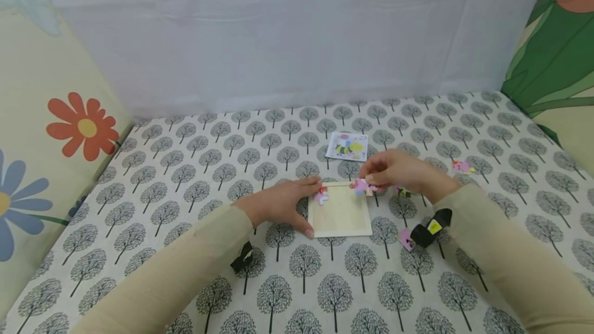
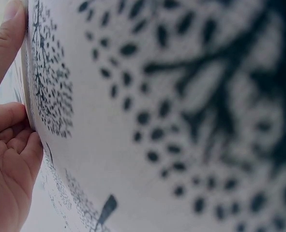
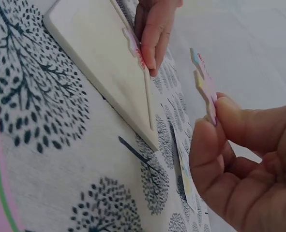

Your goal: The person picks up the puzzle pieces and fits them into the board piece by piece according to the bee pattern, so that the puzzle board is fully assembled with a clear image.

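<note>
A shallow cream wooden puzzle tray (image 1: 341, 218) lies flat on the tree-print cloth. Against its left side rests my left hand (image 1: 280, 202), the thumb at the near corner and fairly straight fingers at the far one. A pink and red puzzle piece (image 1: 321, 197) lies in the tray's far-left corner beside those fingertips. My right hand (image 1: 394, 171) pinches another puzzle piece (image 3: 206, 89), pink with red, blue and yellow, between thumb and index finger. In the right wrist view this piece is raised clear of the tray, seen nearly edge-on.
Behind the tray lies a picture card (image 1: 348, 147) with a bee on it. Other pieces lie to the right: a pink one (image 1: 461, 167), a yellow-black one (image 1: 403, 191) below the right hand, and a pink one (image 1: 406, 239) by the right wrist's black camera (image 1: 431, 228).
</note>
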`<state>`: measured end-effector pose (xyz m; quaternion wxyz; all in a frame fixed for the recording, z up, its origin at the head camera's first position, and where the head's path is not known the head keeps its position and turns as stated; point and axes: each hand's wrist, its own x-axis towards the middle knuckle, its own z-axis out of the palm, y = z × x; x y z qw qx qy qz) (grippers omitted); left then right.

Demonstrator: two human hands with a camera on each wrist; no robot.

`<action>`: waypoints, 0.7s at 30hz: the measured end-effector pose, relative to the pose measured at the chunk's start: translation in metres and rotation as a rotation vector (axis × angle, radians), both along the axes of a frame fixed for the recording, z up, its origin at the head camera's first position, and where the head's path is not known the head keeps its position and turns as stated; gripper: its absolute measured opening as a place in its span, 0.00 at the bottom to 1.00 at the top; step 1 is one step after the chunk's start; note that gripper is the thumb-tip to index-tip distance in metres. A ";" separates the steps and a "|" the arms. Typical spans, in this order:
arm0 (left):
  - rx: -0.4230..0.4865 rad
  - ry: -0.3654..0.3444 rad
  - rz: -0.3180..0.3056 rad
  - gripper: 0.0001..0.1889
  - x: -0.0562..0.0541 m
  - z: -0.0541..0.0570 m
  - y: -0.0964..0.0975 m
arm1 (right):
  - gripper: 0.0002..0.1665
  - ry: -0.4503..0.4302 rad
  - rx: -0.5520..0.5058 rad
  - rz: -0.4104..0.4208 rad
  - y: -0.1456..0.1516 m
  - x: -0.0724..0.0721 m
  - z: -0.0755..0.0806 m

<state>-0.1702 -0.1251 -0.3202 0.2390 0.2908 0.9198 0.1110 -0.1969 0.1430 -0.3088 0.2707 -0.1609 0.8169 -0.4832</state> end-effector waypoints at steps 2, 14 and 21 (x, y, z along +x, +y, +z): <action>0.003 -0.002 -0.001 0.56 0.000 0.000 0.000 | 0.09 0.005 0.015 0.008 -0.002 0.000 -0.003; 0.002 -0.009 -0.001 0.56 0.000 0.000 0.000 | 0.08 0.036 0.111 -0.026 -0.025 -0.002 -0.015; 0.001 -0.011 0.004 0.56 0.000 0.000 0.000 | 0.07 0.048 0.171 -0.050 -0.038 -0.001 -0.015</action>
